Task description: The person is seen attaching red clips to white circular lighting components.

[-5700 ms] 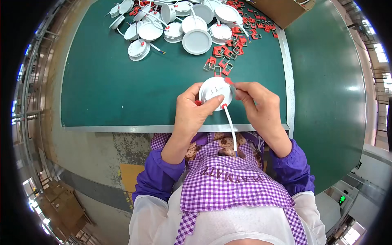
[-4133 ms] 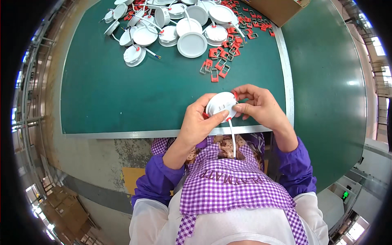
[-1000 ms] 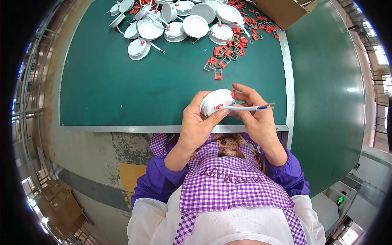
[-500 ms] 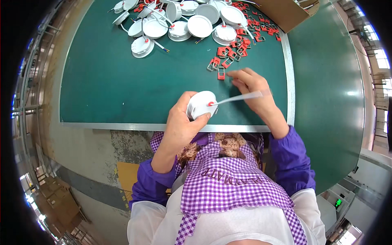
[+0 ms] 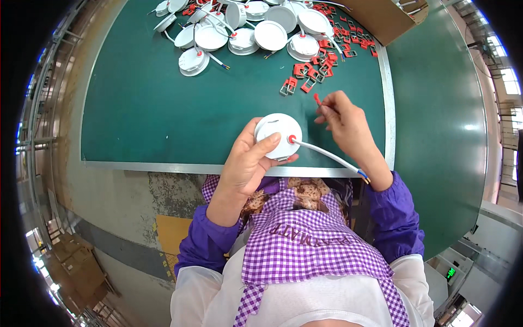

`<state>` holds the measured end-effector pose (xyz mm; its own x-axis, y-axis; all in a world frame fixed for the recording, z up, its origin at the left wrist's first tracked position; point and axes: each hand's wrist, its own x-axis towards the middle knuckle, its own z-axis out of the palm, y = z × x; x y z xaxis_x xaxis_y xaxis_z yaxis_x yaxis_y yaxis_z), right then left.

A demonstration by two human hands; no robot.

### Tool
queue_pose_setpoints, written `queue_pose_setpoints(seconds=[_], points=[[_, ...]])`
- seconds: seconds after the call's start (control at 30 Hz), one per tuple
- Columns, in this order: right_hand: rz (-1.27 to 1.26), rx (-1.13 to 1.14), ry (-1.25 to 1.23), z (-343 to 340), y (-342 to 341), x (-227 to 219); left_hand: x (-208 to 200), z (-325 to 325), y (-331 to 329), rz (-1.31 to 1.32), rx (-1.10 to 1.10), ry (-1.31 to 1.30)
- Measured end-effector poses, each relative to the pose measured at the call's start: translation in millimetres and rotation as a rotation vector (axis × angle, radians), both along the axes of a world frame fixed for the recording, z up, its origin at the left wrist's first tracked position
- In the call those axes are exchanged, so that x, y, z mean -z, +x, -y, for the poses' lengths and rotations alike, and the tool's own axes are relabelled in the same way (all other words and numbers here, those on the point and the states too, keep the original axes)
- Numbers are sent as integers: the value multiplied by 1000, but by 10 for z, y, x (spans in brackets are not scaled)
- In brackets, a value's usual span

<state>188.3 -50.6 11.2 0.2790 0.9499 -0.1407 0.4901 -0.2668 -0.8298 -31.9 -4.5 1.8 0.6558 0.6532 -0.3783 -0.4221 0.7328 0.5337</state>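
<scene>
My left hand (image 5: 248, 161) is closed round a round white downlight (image 5: 272, 131), thumb pressed on its back face. From a red grommet on the light a white cable (image 5: 329, 155) runs right, ending in bare coloured wires beside my right wrist. My right hand (image 5: 346, 120) pinches a small red spring clip (image 5: 317, 100) between thumb and fingertips, held above the table, right of the light. Just beyond it lie loose red clips with metal loops (image 5: 292, 85). What the left fingers do under the light is hidden.
A pile of white downlights (image 5: 269, 36) with cables covers the far part of the green table (image 5: 152, 120). Several more red clips (image 5: 354, 38) are scattered at the far right beside a cardboard box (image 5: 381, 19). A pale metal edge (image 5: 180, 169) borders the table.
My right hand has picked up the nearest red clip from the table. My left hand has turned the downlight, so its back faces up more and the cable points toward the lower right.
</scene>
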Motion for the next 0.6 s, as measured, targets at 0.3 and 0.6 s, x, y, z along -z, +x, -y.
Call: queue_pose_setpoints(seconds=[0.3,0.6], points=[[-363,59,65,166,-12,-117,94,29,248,-373,48,428],[167,-3,341,311,-224,-144,90,66,382,-467,-8,639]])
